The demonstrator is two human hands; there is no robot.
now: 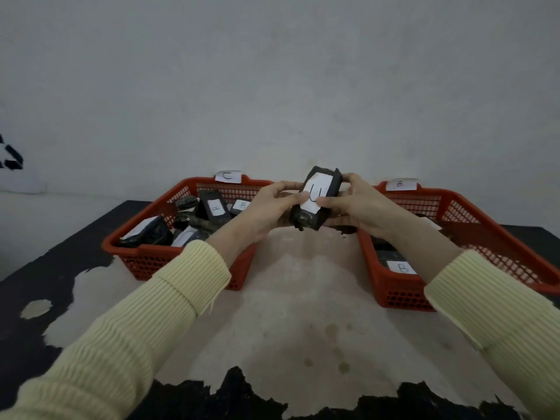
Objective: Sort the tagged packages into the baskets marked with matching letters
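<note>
I hold a black package with a white tag that reads C, lifted above the table between two red baskets. My left hand grips its left side and my right hand grips its right side. The left basket has a C label on its far rim and holds several black packages, two with B tags. The right basket has a B label on its far rim and holds a package tagged B; my right arm hides part of its inside.
The table has a worn top, pale in the middle with black patches at the edges. A pale wall stands close behind the baskets. Both sleeves are pale yellow ribbed knit.
</note>
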